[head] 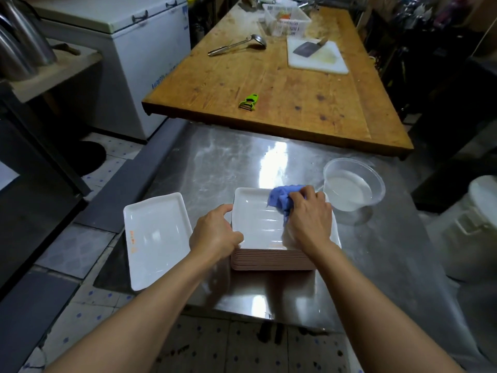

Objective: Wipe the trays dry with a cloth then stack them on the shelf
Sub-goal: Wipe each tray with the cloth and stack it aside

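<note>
We stand at a steel worktop (220, 157) that glares with overhead light. Beyond it, touching its far edge, we see a long wooden table (282, 84). Left of the worktop sits a white chest freezer (139, 63), and nearer us a dark cabinet (32, 162). Below the worktop, we see a pale tiled floor (88, 305) with small blue dots.

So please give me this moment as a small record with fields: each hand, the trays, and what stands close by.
left hand: grips the left edge of the top tray
right hand: presses a blue cloth into that tray
tray stack: on the steel table, under the top tray
single tray: lies left of the stack, apart from it
clear tub: right of the stack, holds liquid
</note>
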The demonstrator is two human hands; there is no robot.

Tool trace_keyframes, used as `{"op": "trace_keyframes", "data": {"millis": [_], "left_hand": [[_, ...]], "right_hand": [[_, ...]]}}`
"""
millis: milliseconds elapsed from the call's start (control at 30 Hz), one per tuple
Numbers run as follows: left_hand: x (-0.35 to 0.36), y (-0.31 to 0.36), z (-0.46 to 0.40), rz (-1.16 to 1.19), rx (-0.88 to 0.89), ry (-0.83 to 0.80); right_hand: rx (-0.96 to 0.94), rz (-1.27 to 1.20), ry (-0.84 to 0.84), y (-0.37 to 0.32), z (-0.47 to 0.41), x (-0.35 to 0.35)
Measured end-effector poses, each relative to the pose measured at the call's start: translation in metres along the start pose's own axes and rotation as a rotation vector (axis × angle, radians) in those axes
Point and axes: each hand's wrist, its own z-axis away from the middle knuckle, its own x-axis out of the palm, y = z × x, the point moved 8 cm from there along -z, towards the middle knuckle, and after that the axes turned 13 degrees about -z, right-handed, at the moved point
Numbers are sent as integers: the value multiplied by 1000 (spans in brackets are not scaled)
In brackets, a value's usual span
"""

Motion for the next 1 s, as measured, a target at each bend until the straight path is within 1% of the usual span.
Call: {"op": "trace_keyframes", "data": {"millis": [133,267,433,567,633,800,1000], "left_hand": [[1,-1,1,37,-5,-11],[4,0,0,67,-12,-12],[5,-2,2,103,-45,12],[5,-1,3,127,-47,13],[6,-2,3,128,-42,12],[8,-7,4,214,-57,-46],[9,-8,9,366,-77,-152]], "right_hand": [[53,74,4,28,0,-12],[0,111,-15,35,2,-20],[-69,117,-121,36,18,-24],[-76,115,-153,38,46,-27],[-49,85,-165,36,60,-26],[17,-27,-185,21,77,-19],[-100,-194,-262,-43,76,2]]}}
